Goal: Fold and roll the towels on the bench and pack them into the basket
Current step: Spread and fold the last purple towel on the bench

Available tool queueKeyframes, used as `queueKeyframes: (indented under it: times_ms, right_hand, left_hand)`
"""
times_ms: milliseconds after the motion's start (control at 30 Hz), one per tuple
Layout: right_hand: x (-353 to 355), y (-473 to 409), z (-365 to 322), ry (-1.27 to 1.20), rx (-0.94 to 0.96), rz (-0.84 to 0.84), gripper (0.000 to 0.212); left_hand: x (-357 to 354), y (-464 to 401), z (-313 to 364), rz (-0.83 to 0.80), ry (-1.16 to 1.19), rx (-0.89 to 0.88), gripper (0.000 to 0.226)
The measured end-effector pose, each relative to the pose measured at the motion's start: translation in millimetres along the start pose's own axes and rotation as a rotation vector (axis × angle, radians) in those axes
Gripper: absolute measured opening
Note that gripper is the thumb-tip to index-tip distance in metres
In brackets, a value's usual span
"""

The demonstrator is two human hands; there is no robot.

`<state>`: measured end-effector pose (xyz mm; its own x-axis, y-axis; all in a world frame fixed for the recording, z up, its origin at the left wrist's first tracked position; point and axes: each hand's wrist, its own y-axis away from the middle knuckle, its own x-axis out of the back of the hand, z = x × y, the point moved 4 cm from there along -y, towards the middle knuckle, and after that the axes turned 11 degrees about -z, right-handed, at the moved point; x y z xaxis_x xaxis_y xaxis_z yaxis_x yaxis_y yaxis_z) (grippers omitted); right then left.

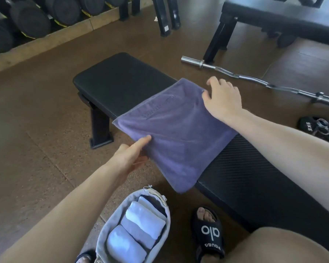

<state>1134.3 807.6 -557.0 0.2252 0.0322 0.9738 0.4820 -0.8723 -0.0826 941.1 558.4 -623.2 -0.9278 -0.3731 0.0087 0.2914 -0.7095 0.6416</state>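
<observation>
1. Purple towel (176, 133) spread across the black bench (120, 82), lying flat on the padding but overhanging the near edge, its lowest corner drooping toward 6 o'clock, just above the basket (103, 242).
2. Left hand (130, 157) at the towel's 8 o'clock edge: thumb on top of the cloth, fingers tucked beneath, a light pinch on the hem. Probably there to keep the overhanging side from sliding off the padding.
3. Right hand (221, 98) at the towel's 1 o'clock corner: fingers spread and curled over the far edge, partly open, pressing or gathering the cloth. Whether actually pinched or only pressed flat, cannot tell.
4. Two hands on opposite edges, most likely to pull the cloth taut and square before the next fold or the start of a roll.
5. Long axis of the towel running from about 11 o'clock to 5 o'clock, crosswise to the bench, which stretches from 10 o'clock to 4 o'clock. Printed lettering near the 11 o'clock hem, seemingly upside down from here.
6. Basket on the floor at 6 o'clock, between the feet, already holding several pale rolled towels (141, 223) packed side by side. Kept close, presumably for a short drop once this one is rolled.
7. Curl bar (254, 80) on the floor at 2 o'clock, well apart from the work.
</observation>
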Motion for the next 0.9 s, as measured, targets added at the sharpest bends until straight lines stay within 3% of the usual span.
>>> queueKeyframes:
  times_ms: [200,300,433,633,900]
  right_hand:
    - [4,53,85,-0.273,-0.322,-0.168,0.033]
    - [7,67,98,-0.538,-0.347,-0.177,0.023]
    - [10,72,98,-0.693,-0.355,-0.168,0.018]
    - [17,70,100,-0.574,-0.303,-0.199,0.02]
    - [22,65,105,-0.337,-0.258,-0.205,0.026]
  left_hand:
    - [-50,40,-20,-0.274,0.116,0.051,0.059]
    - [-62,55,-26,-0.287,0.184,0.086,0.046]
    - [-73,73,-35,-0.335,0.171,0.068,0.036]
    - [-76,85,-39,-0.315,0.137,0.016,0.028]
    - [-66,85,-45,-0.291,0.221,0.109,0.027]
